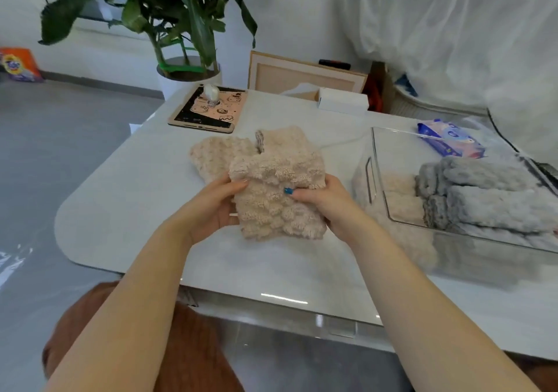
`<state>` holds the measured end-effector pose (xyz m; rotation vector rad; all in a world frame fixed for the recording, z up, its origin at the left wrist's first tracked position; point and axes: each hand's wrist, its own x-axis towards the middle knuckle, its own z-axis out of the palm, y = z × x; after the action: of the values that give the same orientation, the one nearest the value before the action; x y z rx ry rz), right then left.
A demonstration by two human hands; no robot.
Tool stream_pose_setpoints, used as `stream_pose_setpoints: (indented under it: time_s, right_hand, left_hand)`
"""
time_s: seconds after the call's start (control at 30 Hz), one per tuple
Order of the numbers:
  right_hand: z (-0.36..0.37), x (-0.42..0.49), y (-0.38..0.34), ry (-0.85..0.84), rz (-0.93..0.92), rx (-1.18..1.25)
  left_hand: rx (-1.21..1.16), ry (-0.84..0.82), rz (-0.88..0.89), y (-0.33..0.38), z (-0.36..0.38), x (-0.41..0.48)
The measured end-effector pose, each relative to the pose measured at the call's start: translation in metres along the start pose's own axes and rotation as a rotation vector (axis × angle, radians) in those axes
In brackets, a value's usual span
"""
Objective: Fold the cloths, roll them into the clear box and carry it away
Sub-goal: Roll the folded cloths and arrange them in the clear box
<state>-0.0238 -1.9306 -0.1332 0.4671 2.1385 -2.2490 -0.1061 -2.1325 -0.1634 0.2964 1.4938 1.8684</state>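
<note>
Both hands grip a folded beige cloth (276,192) just above the tabletop (126,198): the left hand (217,203) curls round its left edge, the right hand (324,201) pinches its right edge. The clear box (374,180), holding rolled grey cloths (489,192), stands just right of them.

1. Orange bag (19,64), on the floor far left of the potted plant (187,29): round logo, blue letters, seemingly "Tide", blurred.
2. Wipes pack (451,138), well right of the plant: print illegible.
</note>
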Motion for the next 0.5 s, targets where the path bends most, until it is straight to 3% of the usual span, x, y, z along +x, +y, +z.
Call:
stream_pose_setpoints:
  time_s: [0.13, 0.23, 0.37, 0.5]
  right_hand:
    - [-0.010, -0.014, 0.000, -0.020, -0.002, -0.058]
    - [-0.019, -0.026, -0.007, -0.107, 0.018, -0.155]
    - [-0.048, -0.040, -0.028, -0.200, 0.049, 0.021]
    - [-0.097, -0.055, -0.043, -0.247, -0.055, 0.141]
  left_hand:
    - [0.106, -0.051, -0.082, -0.009, 0.027, -0.009]
    - [0.024, 0.002, -0.067, -0.010, 0.043, -0.014]
    - [-0.092, 0.043, 0.004, 0.002, 0.059, -0.016]
    - [-0.022, 0.006, 0.059, 0.025, 0.102, -0.003]
